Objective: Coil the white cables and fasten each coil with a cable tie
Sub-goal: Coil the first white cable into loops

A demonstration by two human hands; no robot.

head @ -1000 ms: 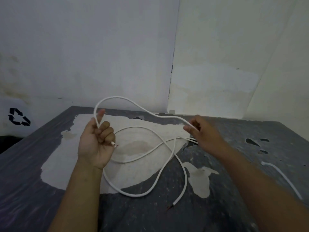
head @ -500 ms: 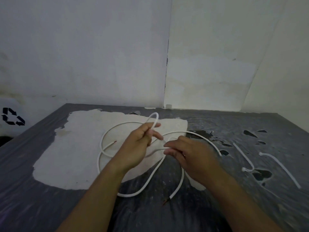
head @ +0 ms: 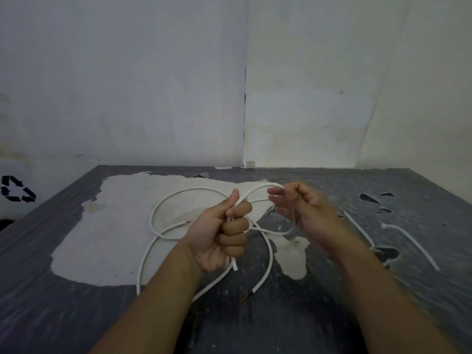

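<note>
A white cable (head: 153,213) lies in loose loops on the dark table (head: 76,315). My left hand (head: 219,238) grips a bunch of its strands in a fist, thumb up, and one cut end sticks out below the fist. A short loop rises from the fist toward my right hand (head: 306,213), whose curled fingers pinch the loop's top at its fingertips. Another cable end with bare copper (head: 249,295) rests near the table's front. Two white cable ties (head: 411,244) lie to the right, one partly behind my right wrist.
A big pale patch (head: 115,226) where the table's dark coating has peeled covers the left and middle. Small peeled holes dot the right side. White walls meet in a corner behind the table. A container with a recycling symbol (head: 15,192) stands at the far left.
My left hand has closed into a fist around the gathered strands and turned thumb-up. My right hand has risen from the table to the top of a new small loop.
</note>
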